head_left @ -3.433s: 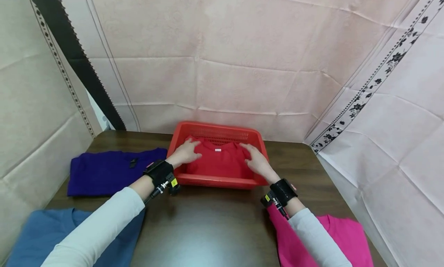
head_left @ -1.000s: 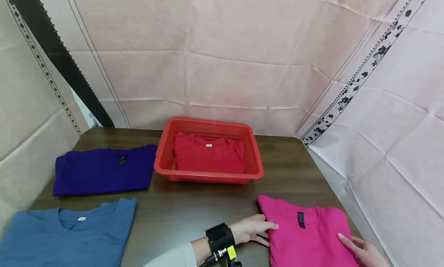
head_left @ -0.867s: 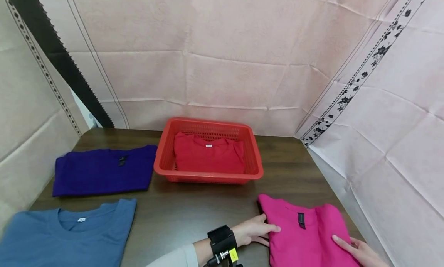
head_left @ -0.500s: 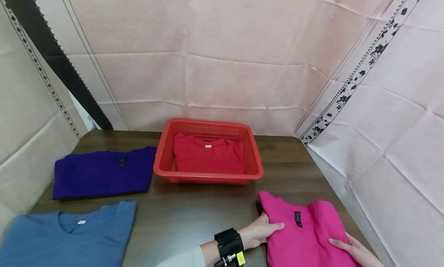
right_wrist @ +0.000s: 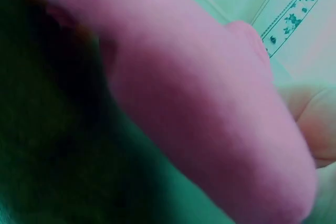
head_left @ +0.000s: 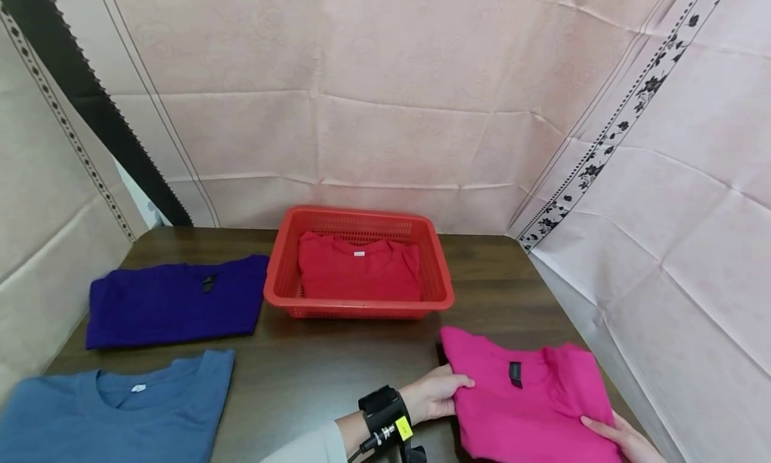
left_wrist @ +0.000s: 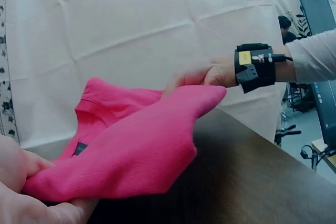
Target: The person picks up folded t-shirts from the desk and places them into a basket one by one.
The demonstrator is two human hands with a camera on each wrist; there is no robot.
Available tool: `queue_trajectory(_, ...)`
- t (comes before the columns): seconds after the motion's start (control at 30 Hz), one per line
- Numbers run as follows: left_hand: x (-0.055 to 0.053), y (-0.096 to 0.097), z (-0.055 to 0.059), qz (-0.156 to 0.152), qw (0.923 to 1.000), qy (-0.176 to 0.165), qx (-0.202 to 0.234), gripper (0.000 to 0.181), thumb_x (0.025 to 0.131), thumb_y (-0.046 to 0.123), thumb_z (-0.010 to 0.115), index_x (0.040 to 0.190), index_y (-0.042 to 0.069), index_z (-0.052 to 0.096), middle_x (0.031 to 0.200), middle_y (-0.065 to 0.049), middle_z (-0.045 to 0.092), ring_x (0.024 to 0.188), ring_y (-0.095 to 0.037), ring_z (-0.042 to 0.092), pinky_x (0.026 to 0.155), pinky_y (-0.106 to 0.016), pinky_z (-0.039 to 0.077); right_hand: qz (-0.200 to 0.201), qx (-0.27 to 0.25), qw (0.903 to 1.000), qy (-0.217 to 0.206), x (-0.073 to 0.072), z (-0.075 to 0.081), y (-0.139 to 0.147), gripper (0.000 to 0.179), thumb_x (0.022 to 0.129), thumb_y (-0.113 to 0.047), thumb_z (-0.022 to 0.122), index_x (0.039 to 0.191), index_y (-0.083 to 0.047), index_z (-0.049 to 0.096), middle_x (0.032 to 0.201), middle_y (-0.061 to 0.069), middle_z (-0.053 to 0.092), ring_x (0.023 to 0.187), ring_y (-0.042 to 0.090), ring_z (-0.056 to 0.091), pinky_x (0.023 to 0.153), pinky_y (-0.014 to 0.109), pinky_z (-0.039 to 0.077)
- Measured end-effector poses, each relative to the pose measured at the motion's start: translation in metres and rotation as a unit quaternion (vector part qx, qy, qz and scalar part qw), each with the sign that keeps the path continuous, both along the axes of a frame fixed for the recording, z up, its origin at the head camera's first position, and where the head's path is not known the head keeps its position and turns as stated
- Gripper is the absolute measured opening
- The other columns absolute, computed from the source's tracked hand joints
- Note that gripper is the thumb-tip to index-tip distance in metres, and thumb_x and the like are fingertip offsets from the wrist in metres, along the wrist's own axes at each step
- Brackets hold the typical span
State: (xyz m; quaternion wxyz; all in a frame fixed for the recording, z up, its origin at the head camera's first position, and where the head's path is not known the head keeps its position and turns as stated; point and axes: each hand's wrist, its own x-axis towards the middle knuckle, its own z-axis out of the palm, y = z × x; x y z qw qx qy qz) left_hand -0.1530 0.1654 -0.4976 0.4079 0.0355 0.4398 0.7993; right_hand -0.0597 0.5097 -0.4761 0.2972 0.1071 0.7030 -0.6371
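A folded pink T-shirt (head_left: 524, 399) with a dark neck label is raised off the table at the front right of the head view. My left hand (head_left: 432, 393) grips its left edge, thumb on top and fingers beneath. On the opposite edge my right hand (head_left: 626, 439) pinches it, thumb on top, other fingers mostly hidden under the cloth. In the left wrist view the T-shirt (left_wrist: 126, 150) hangs between both hands with the tabletop below. The right wrist view is mostly filled by blurred pink cloth (right_wrist: 210, 108), part of my hand (right_wrist: 317, 121) beside it.
A red basket (head_left: 358, 308) stands at the back centre with a folded red T-shirt (head_left: 360, 275) inside. To its left lie a folded purple T-shirt (head_left: 175, 306) and, nearer, a folded blue T-shirt (head_left: 120, 416). Cloth walls (head_left: 373, 115) enclose the wooden table (head_left: 337, 356).
Both hands have left the basket, where they touched the red T-shirt, and gone to the pink one. They have gripped its sides and lifted it off the table.
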Motion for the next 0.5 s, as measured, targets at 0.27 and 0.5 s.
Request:
queue_trajectory(0.27, -0.008, -0.008, 0.032, -0.042, 0.9987, 0.022, 0.019, 0.03, 0.088, 0.002, 0.048, 0.117, 0.007, 0.044, 0.104, -0.008, 0.062, 0.099, -0.021, 0.06, 0.085, -0.04, 0.049, -0.022, -0.017, 0.9996, -0.006, 0.007, 0.03, -0.004, 0.037, 0.1, -0.03, 0.033, 0.132, -0.018, 0.018, 0.111, -0.012, 0.051, 0.105, 0.014, 0.051, 0.089, 0.04, 0.043)
queue_trajectory(0.5, -0.015, -0.019, 0.063, -0.059, 0.9976, 0.024, 0.026, 0.028, 0.09, 0.005, 0.051, 0.118, 0.006, 0.048, 0.108, -0.008, 0.061, 0.099, -0.019, 0.059, 0.09, -0.039, 0.046, -0.017, -0.083, 0.9964, -0.004, 0.008, 0.057, -0.013, 0.02, 0.101, -0.026, 0.029, 0.115, -0.035, 0.04, 0.112, -0.011, 0.052, 0.106, 0.013, 0.053, 0.091, 0.04, 0.044)
